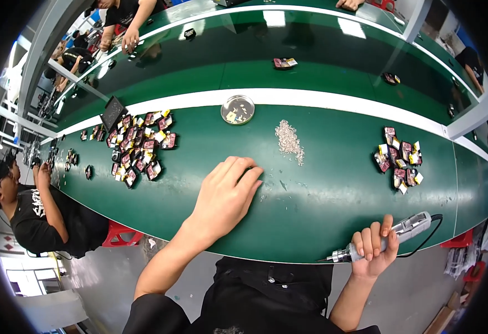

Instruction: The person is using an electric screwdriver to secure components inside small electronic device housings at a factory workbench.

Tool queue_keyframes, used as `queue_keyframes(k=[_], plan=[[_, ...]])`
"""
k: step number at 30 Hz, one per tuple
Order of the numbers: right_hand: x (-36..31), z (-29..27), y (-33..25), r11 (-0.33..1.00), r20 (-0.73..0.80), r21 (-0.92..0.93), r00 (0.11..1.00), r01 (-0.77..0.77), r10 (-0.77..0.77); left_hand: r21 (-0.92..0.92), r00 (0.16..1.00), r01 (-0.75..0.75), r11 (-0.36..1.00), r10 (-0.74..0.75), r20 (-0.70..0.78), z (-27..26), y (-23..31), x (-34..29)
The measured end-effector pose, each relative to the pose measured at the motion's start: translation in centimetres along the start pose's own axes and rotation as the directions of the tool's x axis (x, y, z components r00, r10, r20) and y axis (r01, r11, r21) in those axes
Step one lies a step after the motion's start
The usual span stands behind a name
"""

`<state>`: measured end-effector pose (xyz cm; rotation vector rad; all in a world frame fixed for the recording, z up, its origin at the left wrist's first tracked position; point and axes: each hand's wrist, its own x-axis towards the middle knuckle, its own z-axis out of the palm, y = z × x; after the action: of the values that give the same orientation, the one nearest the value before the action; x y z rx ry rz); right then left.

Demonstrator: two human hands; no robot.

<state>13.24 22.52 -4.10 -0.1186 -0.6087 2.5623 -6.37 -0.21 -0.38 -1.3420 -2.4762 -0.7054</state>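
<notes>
Nearest the head camera, the person's right hand (pixel 373 249) is wrapped around a grey, pen-shaped electric screwdriver (pixel 386 239), fingers curled over its barrel, the metal tip pointing left and a black cable trailing from its rear end; hand and tool sit at the near edge of the long green work table (pixel 333 189). Further left, the left hand (pixel 224 197) lies palm down on the green surface, fingers stretched forward and loosely together, gripping nothing; whether anything lies under the fingertips cannot be told. Just beyond those fingertips lies a loose heap of small silvery screws (pixel 289 140), and behind it, on the white stripe, a round shallow metal dish (pixel 237 109) with a few small pieces inside. A spread of small dark red, black and yellow parts (pixel 139 147) lies well to the left, a smaller cluster of similar parts (pixel 400 158) to the right. At the left end, a seated co-worker in a black shirt (pixel 30 209) bends over the table.
</notes>
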Motion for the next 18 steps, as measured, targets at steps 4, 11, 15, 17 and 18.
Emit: queue_keyframes(k=[4, 11, 15, 17, 18], plan=[[0.3, 0.0, 0.0, 1.0, 0.019, 0.014, 1.0, -0.009, 0.009, 0.026, 0.999, -0.034, 0.999, 0.033, 0.039, 1.4, 0.5, 1.2], [0.7, 0.4, 0.3, 0.999, 0.01, 0.011, 0.999, -0.032, 0.031, 0.186, 0.977, -0.187, 0.965, 0.162, 0.141, 0.8, 0.0, 1.9], [-0.1, 0.1, -0.3, 0.999, -0.03, 0.04, 0.999, 0.017, -0.015, 0.208, 0.95, -0.286, 0.935, 0.25, 0.186, 1.2, 0.2, 1.8], [-0.3, -0.4, -0.2, 1.0, -0.031, 0.02, 0.999, 0.011, -0.01, 0.231, 0.955, -0.28, 0.932, 0.246, 0.166, 1.6, -0.1, 1.3], [-0.3, -0.6, 0.1, 1.0, 0.003, 0.023, 1.0, 0.008, -0.008, 0.242, 0.96, -0.27, 0.932, 0.24, 0.147, 1.6, -0.4, 1.1]])
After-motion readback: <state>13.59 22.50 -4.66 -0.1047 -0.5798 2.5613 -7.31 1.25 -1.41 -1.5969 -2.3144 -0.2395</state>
